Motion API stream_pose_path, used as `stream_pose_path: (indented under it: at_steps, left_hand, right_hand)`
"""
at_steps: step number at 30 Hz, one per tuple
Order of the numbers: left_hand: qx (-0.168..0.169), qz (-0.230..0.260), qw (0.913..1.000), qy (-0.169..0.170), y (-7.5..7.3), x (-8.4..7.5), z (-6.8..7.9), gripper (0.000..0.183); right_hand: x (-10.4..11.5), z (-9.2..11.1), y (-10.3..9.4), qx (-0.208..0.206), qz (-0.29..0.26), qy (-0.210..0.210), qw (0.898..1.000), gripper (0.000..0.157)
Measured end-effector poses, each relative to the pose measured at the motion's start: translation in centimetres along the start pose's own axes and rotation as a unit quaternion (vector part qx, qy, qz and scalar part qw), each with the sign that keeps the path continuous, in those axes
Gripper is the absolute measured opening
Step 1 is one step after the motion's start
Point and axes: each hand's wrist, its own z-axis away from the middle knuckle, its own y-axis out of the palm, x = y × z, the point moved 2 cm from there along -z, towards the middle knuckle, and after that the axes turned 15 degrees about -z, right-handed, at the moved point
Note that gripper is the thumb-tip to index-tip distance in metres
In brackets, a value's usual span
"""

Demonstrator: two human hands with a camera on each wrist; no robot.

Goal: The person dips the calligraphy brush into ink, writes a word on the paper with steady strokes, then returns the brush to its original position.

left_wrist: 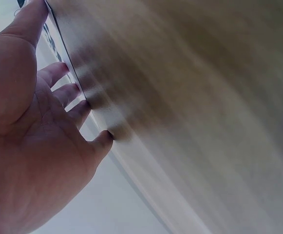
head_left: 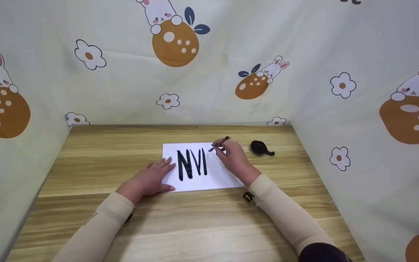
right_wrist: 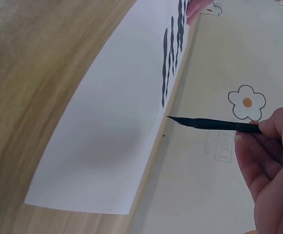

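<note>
A white sheet of paper (head_left: 222, 180) lies on the wooden table, with thick black strokes (head_left: 192, 163) on its left half that look like an N, a V and an upright line. My right hand (head_left: 234, 156) pinches a dark writing brush (right_wrist: 207, 124) between thumb and fingers. In the head view its pointed tip is just right of the last stroke, near the paper's upper part. Fingers spread, my left hand (head_left: 153, 178) rests on the sheet's left edge; the left wrist view shows its palm side (left_wrist: 44, 131) and the fingertips along that edge.
To the right of the paper sits a small black dish with a short handle (head_left: 259, 148). Cloth walls (head_left: 122, 91) printed with rabbits and flowers rise behind the table (head_left: 104, 156) and on both sides.
</note>
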Motion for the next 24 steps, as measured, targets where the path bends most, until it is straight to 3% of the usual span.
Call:
stream_pose_path:
  at_steps: [12, 24]
  left_hand:
    - [-0.017, -0.002, 0.9998, 0.012, 0.8, 0.4, -0.3, 0.094]
    - [-0.009, -0.007, 0.9999, 0.006, 0.0, -0.1, 0.0, 0.092]
  right_hand:
    - [-0.5, 0.1, 0.9, 0.016, 0.021, -0.011, 1.000, 0.015]
    - [-0.7, 0.4, 1.2, 0.022, -0.005, 0.009, 1.000, 0.014]
